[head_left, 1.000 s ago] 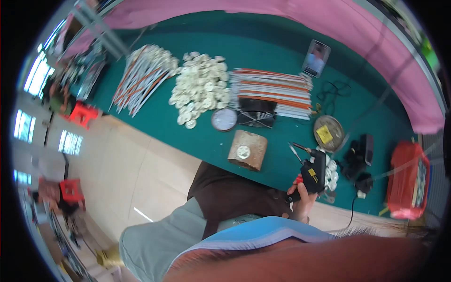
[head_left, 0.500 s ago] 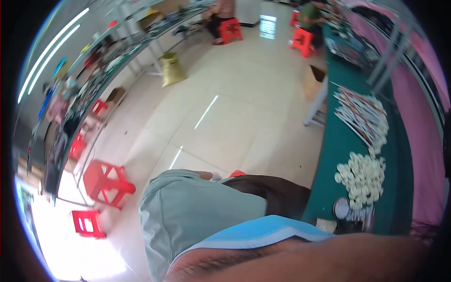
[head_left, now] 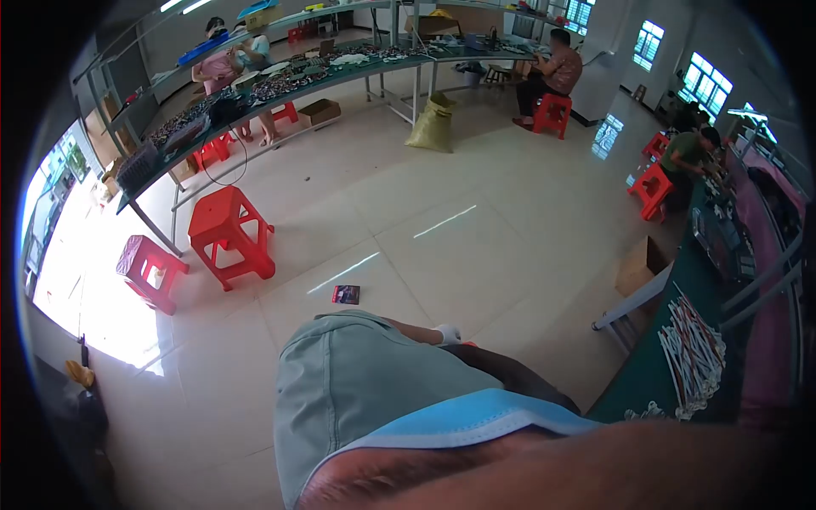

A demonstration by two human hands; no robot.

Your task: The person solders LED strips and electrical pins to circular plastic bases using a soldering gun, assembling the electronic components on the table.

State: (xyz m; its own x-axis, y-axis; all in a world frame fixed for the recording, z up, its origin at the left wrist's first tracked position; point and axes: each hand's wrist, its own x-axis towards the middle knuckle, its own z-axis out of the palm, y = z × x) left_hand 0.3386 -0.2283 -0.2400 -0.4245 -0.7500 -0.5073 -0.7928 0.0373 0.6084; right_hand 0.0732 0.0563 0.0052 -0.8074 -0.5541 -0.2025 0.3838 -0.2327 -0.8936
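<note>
My left hand [head_left: 449, 335], pale as if gloved, shows beyond the grey-green sleeve [head_left: 361, 365], low in the middle of the head view. Close beside it is a small patch of red [head_left: 468, 343]. The fingers are too small to make out, and whether they hold anything is unclear. My right hand is outside the picture. At the lower right, thin white and orange-brown sticks [head_left: 690, 353] lie in a pile on the green table [head_left: 633, 374], with a few pale round pieces [head_left: 650, 411] at its lower edge.
Red stools [head_left: 228, 229] stand on the tiled floor at left, near a small dark packet [head_left: 346, 294]. Behind are a long workbench [head_left: 289, 89], a yellow sack [head_left: 432, 127] and seated people [head_left: 563, 68]. A cardboard box [head_left: 639, 265] sits beside the green table.
The view has swung away from the table towards the room. The right hand with the black tool, the phone and the brown block have left view. The left hand now shows more clearly.
</note>
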